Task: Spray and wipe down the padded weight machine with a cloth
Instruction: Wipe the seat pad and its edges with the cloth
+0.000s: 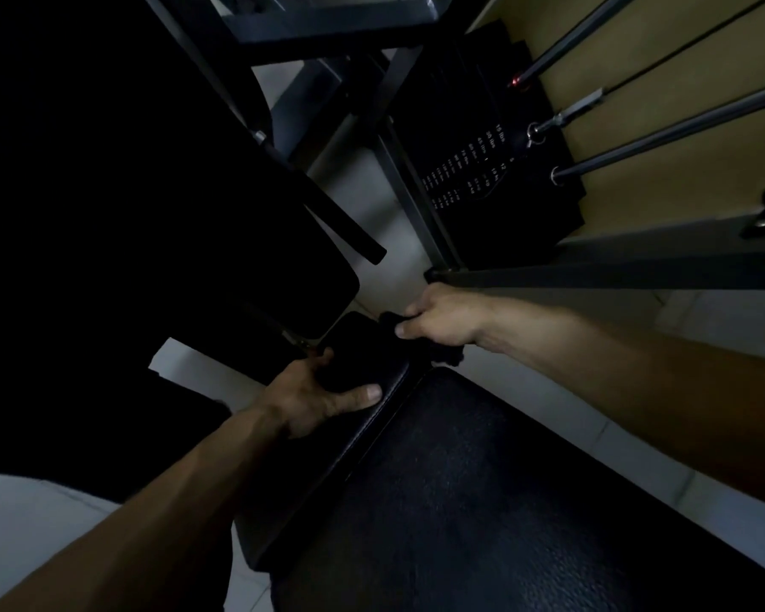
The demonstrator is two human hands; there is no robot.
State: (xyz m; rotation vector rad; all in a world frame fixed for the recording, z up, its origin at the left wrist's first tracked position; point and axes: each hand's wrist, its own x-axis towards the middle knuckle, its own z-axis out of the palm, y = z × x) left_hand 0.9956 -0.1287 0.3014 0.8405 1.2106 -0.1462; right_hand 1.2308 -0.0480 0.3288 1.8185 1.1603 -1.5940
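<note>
Left hand point(323, 390) grips narrow pad point(327, 470) at its far end, thumb on top. Right hand point(442, 320) clutches dark cloth point(448, 353) at that edge. Pad's long axis runs near-left to far-right (open floor point(389, 276) beyond).

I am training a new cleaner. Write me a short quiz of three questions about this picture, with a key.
1. True or false: the right hand holds a dark cloth.
2. What does the left hand grip? A) a spray bottle B) the narrow black pad C) a metal rod
3. Fill in: the labels on the weight stack give weight in ___.

Key: 1 true; 2 B; 3 lbs.
</note>
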